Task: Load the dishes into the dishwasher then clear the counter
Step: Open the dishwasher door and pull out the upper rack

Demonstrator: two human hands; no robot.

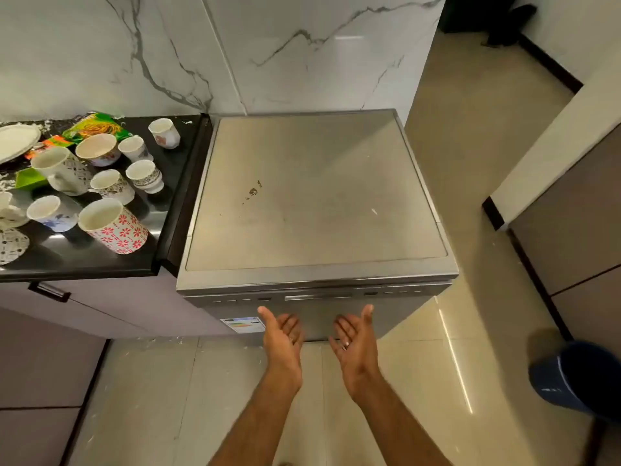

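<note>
Both hands — left hand (282,334), right hand (354,334) — released, palms up before the shut dishwasher (316,196); its stiff door likely wants a pull at the top edge.

Hands (284,334) (354,336) palms-up, fingers relaxed

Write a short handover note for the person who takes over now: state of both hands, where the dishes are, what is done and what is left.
Left hand and right hand: both open, palms up, holding nothing, in front of the dishwasher door, just below its control strip.
Dishwasher: door closed, nothing loaded that can be seen.
Dishes: all on the black counter to the left: the red-flowered mug, several other cups, a white plate at the far edge, plus a green wrapper.
Done: nothing visible yet.
Left: open the door, load cups and plate, then clear the wrapper and other bits from the counter.
</note>
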